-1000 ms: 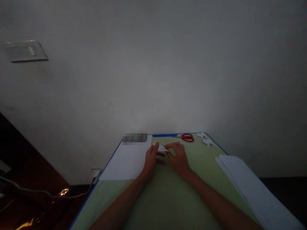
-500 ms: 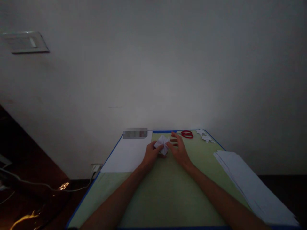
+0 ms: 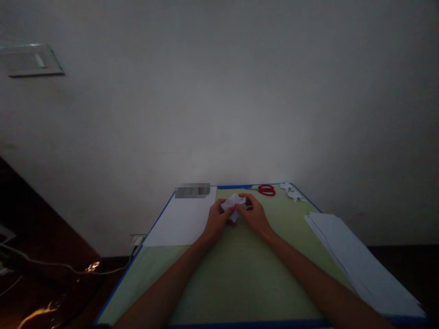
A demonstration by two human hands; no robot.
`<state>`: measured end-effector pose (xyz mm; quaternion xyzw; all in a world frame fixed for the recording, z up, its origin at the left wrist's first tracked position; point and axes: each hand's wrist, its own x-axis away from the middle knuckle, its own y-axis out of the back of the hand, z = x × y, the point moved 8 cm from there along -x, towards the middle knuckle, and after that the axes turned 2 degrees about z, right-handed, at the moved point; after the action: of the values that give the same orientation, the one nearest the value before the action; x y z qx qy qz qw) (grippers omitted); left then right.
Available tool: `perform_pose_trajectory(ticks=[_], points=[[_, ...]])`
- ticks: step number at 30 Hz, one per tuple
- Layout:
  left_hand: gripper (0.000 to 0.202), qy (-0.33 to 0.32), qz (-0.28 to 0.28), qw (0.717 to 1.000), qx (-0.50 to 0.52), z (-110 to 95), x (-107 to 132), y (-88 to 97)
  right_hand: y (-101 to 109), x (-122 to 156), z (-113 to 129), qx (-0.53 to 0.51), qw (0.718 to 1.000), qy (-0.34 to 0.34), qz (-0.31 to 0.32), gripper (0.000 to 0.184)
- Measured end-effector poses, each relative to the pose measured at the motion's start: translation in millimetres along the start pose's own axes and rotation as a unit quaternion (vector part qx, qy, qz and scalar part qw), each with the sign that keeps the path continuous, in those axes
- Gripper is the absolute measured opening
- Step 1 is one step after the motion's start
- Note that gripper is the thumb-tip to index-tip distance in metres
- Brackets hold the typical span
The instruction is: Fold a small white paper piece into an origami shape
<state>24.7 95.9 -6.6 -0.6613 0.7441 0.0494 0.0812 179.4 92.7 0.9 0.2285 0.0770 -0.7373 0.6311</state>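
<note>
A small piece of folded white paper (image 3: 235, 201), with pointed corners and creases meeting near its middle, is held between both hands above the green table. My left hand (image 3: 216, 219) grips its left side, thumb on the near face and fingers behind. On the other side, my right hand (image 3: 254, 214) is closed on the paper's right part, its thumb near the centre and its index finger at the upper right edge. The fingers behind the paper are mostly hidden.
Red-handled scissors (image 3: 266, 190) lie at the table's far edge. Small folded white papers (image 3: 295, 195) rest at the far right corner. A stack of white sheets (image 3: 356, 260) lies along the right edge. One white sheet (image 3: 174, 224) covers the far left of the green tabletop (image 3: 247, 283).
My right hand's fingers, spread beside the paper before, have closed onto its right side. The left hand keeps its grip in nearly the same place.
</note>
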Motion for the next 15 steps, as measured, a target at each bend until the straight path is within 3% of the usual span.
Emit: perform_pose_trajectory(ticks=[5,15], points=[[0.045,-0.007,-0.009,1.0,-0.016,0.1,0.4,1.1,1.6,-1.3,-1.6,-0.012,1.0,-0.007,-0.007,0.044],[0.047,-0.048,-0.012,0.994,-0.1,-2.1,1.2,1.8,-0.7,0.1,-0.2,-0.021,1.0,-0.009,0.004,0.036]])
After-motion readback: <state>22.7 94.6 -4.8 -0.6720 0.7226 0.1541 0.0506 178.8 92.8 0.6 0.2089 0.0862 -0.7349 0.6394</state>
